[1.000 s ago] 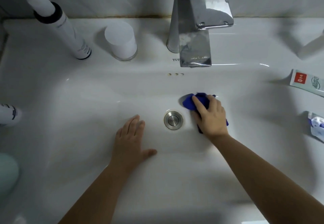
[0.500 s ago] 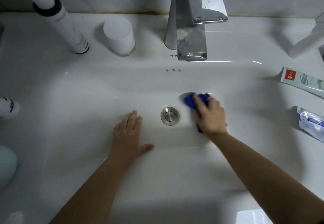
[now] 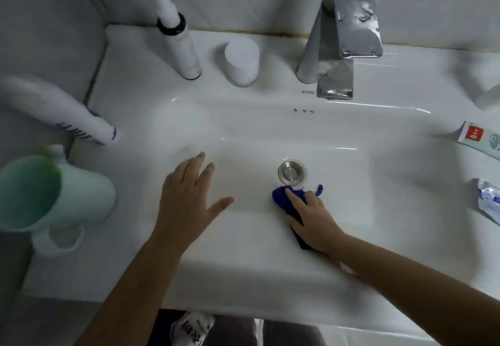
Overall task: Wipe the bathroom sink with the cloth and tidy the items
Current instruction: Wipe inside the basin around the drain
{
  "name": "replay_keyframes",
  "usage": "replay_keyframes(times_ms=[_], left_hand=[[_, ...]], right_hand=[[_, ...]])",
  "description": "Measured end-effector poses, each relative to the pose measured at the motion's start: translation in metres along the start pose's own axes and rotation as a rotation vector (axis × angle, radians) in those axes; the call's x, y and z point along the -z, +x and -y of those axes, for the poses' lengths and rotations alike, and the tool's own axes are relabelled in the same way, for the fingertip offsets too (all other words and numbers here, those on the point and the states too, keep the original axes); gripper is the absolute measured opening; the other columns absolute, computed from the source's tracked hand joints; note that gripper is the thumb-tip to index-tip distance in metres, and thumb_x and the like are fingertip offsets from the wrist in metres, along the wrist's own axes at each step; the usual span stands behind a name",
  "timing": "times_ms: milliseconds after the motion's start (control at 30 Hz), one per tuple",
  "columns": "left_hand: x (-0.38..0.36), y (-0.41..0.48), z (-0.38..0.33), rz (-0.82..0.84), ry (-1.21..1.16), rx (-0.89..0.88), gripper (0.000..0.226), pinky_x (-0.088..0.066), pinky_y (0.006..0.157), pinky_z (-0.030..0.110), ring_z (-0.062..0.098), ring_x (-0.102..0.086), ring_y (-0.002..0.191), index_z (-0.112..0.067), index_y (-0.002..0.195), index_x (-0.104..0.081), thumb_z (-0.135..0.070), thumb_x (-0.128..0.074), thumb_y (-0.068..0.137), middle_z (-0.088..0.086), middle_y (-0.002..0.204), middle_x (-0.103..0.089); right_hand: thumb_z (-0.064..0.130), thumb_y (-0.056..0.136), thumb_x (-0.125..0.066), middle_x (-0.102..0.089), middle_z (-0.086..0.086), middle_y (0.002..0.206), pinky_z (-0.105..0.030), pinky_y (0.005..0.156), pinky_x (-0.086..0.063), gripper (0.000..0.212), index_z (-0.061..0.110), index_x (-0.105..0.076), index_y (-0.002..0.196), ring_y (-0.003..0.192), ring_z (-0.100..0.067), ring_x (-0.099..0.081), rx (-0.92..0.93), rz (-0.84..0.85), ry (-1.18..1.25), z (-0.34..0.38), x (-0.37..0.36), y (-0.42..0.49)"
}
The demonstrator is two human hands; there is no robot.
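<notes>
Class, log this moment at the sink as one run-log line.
phase: wiping basin | right hand: holds blue cloth on basin, beside drain | left hand: flat on basin, open | toothpaste tube: on right ledge

The left forearm (image 3: pixel 130 291) and the right forearm (image 3: pixel 405 278) are bare along all their visible length, from the lower edge of the frame up to the wrists. The left grip (image 3: pixel 186 205) and the right grip (image 3: pixel 316 222) are bare too. At bottom centre shows dark grey clothing (image 3: pixel 235 330), and against it a white fabric piece (image 3: pixel 192 328) with black lettering, too blurred to read.
</notes>
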State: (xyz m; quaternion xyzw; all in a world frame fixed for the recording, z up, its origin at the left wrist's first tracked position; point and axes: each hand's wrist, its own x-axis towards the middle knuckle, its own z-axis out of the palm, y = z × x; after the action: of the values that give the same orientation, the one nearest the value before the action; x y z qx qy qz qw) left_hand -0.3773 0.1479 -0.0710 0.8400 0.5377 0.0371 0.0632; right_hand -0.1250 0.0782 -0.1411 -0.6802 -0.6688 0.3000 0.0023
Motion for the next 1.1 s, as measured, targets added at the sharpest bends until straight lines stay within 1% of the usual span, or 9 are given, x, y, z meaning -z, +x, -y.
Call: replay_keyframes(times_ms=[167, 267, 400, 500, 600, 733, 833, 933, 1100], left_hand=[[0.016, -0.073, 0.028, 0.025, 0.064, 0.126, 0.074, -0.038, 0.093, 0.044, 0.032, -0.042, 0.121, -0.003, 0.118, -0.058, -0.063, -0.026, 0.090, 0.020, 0.132, -0.051], [0.018, -0.107, 0.033, 0.013, 0.053, 0.227, 0.073, -0.038, 0.093, 0.045, 0.031, -0.042, 0.122, -0.003, 0.116, -0.060, -0.063, -0.026, 0.090, 0.019, 0.131, -0.052], [0.010, -0.129, 0.026, -0.064, -0.033, 0.310, 0.065, -0.028, 0.102, 0.040, 0.027, -0.037, 0.128, -0.004, 0.120, -0.057, -0.056, -0.033, 0.091, 0.014, 0.137, -0.047], [0.005, -0.127, 0.027, -0.123, -0.047, 0.352, 0.067, -0.030, 0.103, 0.038, 0.024, -0.038, 0.128, -0.001, 0.125, -0.053, -0.050, -0.047, 0.081, 0.011, 0.137, -0.047], [0.003, -0.127, 0.028, -0.127, -0.029, 0.358, 0.072, -0.030, 0.104, 0.036, 0.023, -0.037, 0.129, 0.001, 0.131, -0.047, -0.049, -0.049, 0.079, 0.012, 0.139, -0.045], [0.001, -0.129, 0.028, -0.131, -0.015, 0.372, 0.075, -0.033, 0.105, 0.040, 0.025, -0.038, 0.130, 0.002, 0.133, -0.043, -0.050, -0.048, 0.080, 0.013, 0.141, -0.042], [0.002, -0.129, 0.027, -0.145, -0.029, 0.394, 0.076, -0.035, 0.103, 0.042, 0.027, -0.038, 0.129, 0.004, 0.133, -0.042, -0.050, -0.050, 0.079, 0.016, 0.141, -0.042], [0.002, -0.129, 0.026, -0.141, -0.045, 0.407, 0.078, -0.034, 0.104, 0.041, 0.026, -0.037, 0.129, 0.003, 0.134, -0.041, -0.050, -0.049, 0.078, 0.015, 0.142, -0.041], [0.001, -0.129, 0.024, -0.135, -0.062, 0.471, 0.081, -0.035, 0.104, 0.043, 0.027, -0.035, 0.130, 0.003, 0.135, -0.038, -0.054, -0.047, 0.079, 0.017, 0.143, -0.039]], right_hand=[[0.036, 0.092, -0.046, -0.032, -0.013, 0.139, -0.039, 0.102, -0.032, 0.056, 0.024, -0.024, 0.143, 0.125, -0.032, -0.032, 0.251, 0.209, 0.124, 0.100, -0.028, 0.034], [0.034, 0.091, -0.050, -0.030, -0.010, 0.141, -0.033, 0.103, -0.029, 0.056, 0.027, -0.027, 0.142, 0.127, -0.028, -0.032, 0.193, 0.250, 0.210, 0.077, -0.017, 0.017], [0.032, 0.091, -0.050, -0.037, -0.009, 0.130, -0.029, 0.093, -0.033, 0.057, 0.024, -0.028, 0.142, 0.117, -0.026, -0.039, 0.098, 0.159, 0.131, 0.039, -0.003, -0.003], [0.032, 0.091, -0.050, -0.037, -0.013, 0.130, -0.034, 0.093, -0.035, 0.057, 0.021, -0.027, 0.142, 0.116, -0.030, -0.037, 0.232, 0.158, 0.104, 0.085, -0.020, 0.028], [0.032, 0.092, -0.049, -0.036, -0.014, 0.136, -0.035, 0.099, -0.033, 0.057, 0.020, -0.027, 0.143, 0.124, -0.030, -0.034, 0.338, 0.228, 0.211, 0.143, -0.039, 0.045], [0.028, 0.093, -0.048, -0.040, 0.001, 0.115, -0.024, 0.091, -0.033, 0.044, 0.027, -0.038, 0.136, 0.106, -0.019, -0.044, 0.440, 0.441, 0.378, 0.114, -0.016, 0.023], [0.024, 0.091, -0.052, -0.042, -0.003, 0.121, -0.022, 0.090, -0.031, 0.046, 0.024, -0.041, 0.135, 0.113, -0.024, -0.044, 0.339, 0.289, 0.238, 0.059, -0.003, 0.013], [0.027, 0.092, -0.049, -0.040, -0.012, 0.129, -0.029, 0.093, -0.032, 0.052, 0.018, -0.031, 0.140, 0.116, -0.030, -0.042, 0.276, 0.195, 0.129, 0.077, -0.013, 0.029], [0.014, 0.090, -0.054, -0.038, -0.017, 0.134, -0.021, 0.094, -0.030, 0.055, 0.006, -0.028, 0.137, 0.120, -0.028, -0.041, 0.339, 0.165, 0.642, 0.198, -0.038, 0.046]])
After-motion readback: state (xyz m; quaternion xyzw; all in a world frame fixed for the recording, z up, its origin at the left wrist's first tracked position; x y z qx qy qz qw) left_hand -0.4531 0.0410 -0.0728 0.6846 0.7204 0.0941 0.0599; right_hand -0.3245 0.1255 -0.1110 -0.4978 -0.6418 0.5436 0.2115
